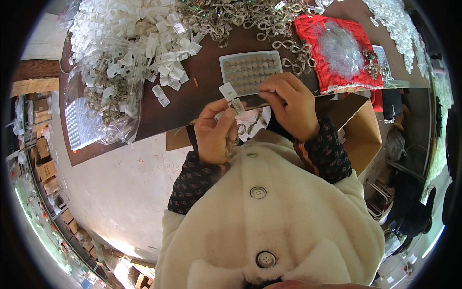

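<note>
My left hand (pixel 214 132) is closed on a small white plastic battery case (pixel 235 104) whose lid stands flipped up, held just off the table's near edge. A bundle of thin wire (pixel 245 127) hangs beside that hand's fingers. To the right of the case, my right hand (pixel 294 107) has thumb and forefinger pinched together; whatever they hold is too small to make out. Just beyond both hands lies a pale tray (pixel 222 61) with rows of round coin cells (pixel 248 72), its near right corner partly behind my right hand.
White cases (pixel 144 33) heap up on the dark table (pixel 204 60) at far left, beside a clear bag (pixel 113 91) of wired cases. Coiled wire strings (pixel 240 19) pile up behind the tray. A red cloth (pixel 313 41) bears clear plastic. An open cardboard box (pixel 363 127) stands below, right.
</note>
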The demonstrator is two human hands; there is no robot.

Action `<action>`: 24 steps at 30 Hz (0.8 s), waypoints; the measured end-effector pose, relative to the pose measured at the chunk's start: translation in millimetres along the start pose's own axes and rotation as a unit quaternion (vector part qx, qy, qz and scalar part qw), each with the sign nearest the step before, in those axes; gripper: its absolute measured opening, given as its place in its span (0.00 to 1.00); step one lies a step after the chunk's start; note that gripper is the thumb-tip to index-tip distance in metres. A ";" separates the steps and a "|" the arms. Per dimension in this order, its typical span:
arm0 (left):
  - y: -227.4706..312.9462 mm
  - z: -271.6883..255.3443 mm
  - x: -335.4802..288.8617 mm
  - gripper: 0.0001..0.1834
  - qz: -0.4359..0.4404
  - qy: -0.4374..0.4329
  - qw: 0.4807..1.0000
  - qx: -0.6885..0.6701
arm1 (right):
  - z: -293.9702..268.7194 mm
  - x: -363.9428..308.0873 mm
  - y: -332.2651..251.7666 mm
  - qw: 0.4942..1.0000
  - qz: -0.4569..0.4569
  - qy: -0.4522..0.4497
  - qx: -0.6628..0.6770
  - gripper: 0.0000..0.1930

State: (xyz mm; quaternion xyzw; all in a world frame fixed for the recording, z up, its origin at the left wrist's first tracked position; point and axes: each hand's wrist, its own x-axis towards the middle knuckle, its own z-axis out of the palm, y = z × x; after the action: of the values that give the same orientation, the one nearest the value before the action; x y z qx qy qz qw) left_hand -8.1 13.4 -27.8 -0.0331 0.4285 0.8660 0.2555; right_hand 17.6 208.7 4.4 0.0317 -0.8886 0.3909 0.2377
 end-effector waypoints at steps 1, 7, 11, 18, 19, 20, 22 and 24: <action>-0.6 1.9 -0.7 0.12 0.006 -0.004 1.000 0.001 | -2.2 -0.9 -7.5 1.000 -0.026 -0.008 0.004 0.10; 1.1 8.5 -2.5 0.12 0.031 -0.007 0.998 0.053 | -2.3 3.0 -30.2 0.993 -0.113 -0.024 -0.023 0.14; 3.1 8.7 -4.1 0.12 0.017 -0.001 0.999 0.031 | -1.1 3.9 -32.4 0.994 -0.105 -0.008 0.013 0.16; -1.8 1.3 -2.7 0.12 0.012 -0.027 0.999 0.020 | 8.5 1.1 -27.6 0.984 -0.177 -0.003 -0.007 0.17; -2.7 -0.1 -2.2 0.12 0.008 -0.015 0.999 0.028 | 10.8 0.1 -25.7 0.982 -0.189 0.002 -0.011 0.18; -3.4 -1.5 -1.5 0.13 0.004 -0.003 0.999 0.036 | 14.0 -1.7 -24.1 0.981 -0.192 -0.001 -0.016 0.18; -3.9 -3.9 -0.6 0.13 -0.007 0.017 0.999 0.030 | 19.4 -5.5 -19.5 0.980 -0.195 -0.011 -0.025 0.19; -4.3 -5.3 0.4 0.13 -0.016 0.035 0.999 0.004 | 14.7 -8.2 -8.6 0.989 -0.132 0.007 -0.060 0.18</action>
State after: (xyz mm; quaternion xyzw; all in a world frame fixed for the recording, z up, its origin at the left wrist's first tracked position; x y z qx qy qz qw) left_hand -7.3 11.6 -34.3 -0.0691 0.4398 0.8584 0.2548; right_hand 21.2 191.2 -2.0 0.1315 -0.8968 0.3029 0.2947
